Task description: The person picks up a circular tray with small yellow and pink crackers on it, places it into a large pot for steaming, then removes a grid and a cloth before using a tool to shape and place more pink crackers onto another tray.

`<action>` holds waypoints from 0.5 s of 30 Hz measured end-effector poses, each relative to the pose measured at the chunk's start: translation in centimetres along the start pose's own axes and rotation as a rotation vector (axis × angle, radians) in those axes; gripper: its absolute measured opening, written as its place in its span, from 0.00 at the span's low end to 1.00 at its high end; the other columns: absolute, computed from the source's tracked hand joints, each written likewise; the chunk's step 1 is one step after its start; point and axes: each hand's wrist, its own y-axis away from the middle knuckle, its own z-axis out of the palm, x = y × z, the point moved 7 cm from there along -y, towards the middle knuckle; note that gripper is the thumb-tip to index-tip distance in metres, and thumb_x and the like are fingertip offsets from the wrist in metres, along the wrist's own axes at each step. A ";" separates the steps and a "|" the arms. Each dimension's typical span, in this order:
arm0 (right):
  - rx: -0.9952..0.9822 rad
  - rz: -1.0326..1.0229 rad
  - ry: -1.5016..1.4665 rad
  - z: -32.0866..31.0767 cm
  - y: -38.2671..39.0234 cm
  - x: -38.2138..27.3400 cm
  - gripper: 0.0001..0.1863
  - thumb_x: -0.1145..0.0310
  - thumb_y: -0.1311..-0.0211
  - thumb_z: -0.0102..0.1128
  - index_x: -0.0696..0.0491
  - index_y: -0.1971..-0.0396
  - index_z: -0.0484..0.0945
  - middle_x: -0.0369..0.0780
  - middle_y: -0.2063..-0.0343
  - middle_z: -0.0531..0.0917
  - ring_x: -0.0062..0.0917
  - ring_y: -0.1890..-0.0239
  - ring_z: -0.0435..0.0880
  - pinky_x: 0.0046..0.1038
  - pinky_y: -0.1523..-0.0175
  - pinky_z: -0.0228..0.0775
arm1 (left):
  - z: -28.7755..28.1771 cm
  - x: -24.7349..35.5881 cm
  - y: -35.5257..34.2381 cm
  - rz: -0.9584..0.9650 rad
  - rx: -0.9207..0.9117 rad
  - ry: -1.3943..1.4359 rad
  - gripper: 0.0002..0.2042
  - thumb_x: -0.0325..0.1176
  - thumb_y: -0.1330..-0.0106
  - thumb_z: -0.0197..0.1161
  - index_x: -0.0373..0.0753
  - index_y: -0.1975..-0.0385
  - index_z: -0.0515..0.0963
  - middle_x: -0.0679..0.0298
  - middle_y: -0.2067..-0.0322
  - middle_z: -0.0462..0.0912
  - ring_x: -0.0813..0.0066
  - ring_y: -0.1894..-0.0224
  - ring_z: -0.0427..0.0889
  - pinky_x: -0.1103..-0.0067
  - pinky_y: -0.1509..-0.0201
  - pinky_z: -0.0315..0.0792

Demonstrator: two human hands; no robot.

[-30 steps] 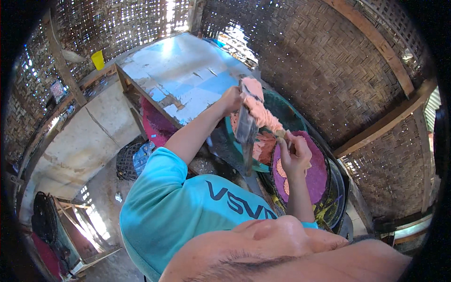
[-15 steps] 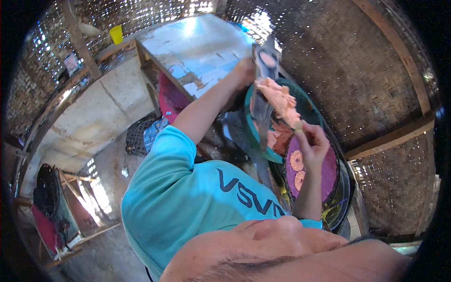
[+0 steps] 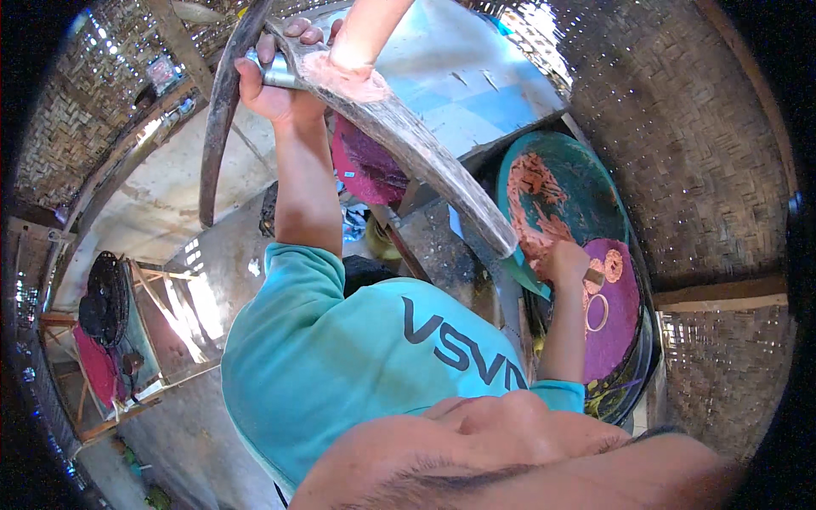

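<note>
My left hand (image 3: 285,85), held up at the upper left, is closed round a metal cylinder (image 3: 279,75) set in a long wooden lever press (image 3: 425,153). Pink dough (image 3: 344,78) sits on the press. From that dough a smooth peach-coloured column (image 3: 371,34) rises past the upper edge; I cannot tell whether it is dough. My right hand (image 3: 565,262) is at the near rim of a green basin (image 3: 586,208). It grips a wooden-handled tool (image 3: 593,276), whose other end is hidden. More pink dough (image 3: 535,191) lies in the basin.
Beside the basin, a purple woven tray (image 3: 614,340) carries coiled dough pieces (image 3: 612,265) and a pale ring (image 3: 597,313). Beyond my left arm stands a worn blue-white table (image 3: 459,72). A woven wall (image 3: 680,161) closes the right side.
My left hand has moved up and left with the press, away from the basin. My right hand has lowered to the basin, and the dough it held up is no longer there.
</note>
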 end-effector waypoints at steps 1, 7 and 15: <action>0.026 -0.052 -0.002 -0.9 -0.1 -0.3 0.14 0.59 0.52 0.52 0.55 0.74 0.78 0.47 0.68 0.77 0.36 0.60 0.75 0.34 0.60 0.68 | -0.1 0.3 0.0 0.017 -0.012 0.004 0.15 0.50 0.54 0.60 0.48 0.82 0.66 0.64 0.67 0.67 0.66 0.59 0.67 0.56 0.41 0.44; -0.298 -0.740 -1.948 -16.1 5.6 -15.5 0.50 0.29 0.59 0.35 0.60 0.48 0.59 0.47 0.56 0.70 0.28 0.59 0.72 0.30 0.56 0.65 | 1.7 -4.7 -0.1 -0.051 -0.268 -0.052 0.16 0.50 0.58 0.64 0.48 0.78 0.70 0.63 0.64 0.63 0.66 0.58 0.65 0.66 0.42 0.51; -0.969 -1.066 -2.682 -19.1 7.4 -21.3 0.55 0.23 0.66 0.33 0.62 0.50 0.52 0.54 0.71 0.73 0.17 0.92 0.67 0.17 0.93 0.59 | -0.2 -5.0 -0.4 -0.222 -0.154 -0.593 0.22 0.48 0.55 0.61 0.42 0.62 0.71 0.59 0.52 0.63 0.65 0.49 0.64 0.65 0.40 0.48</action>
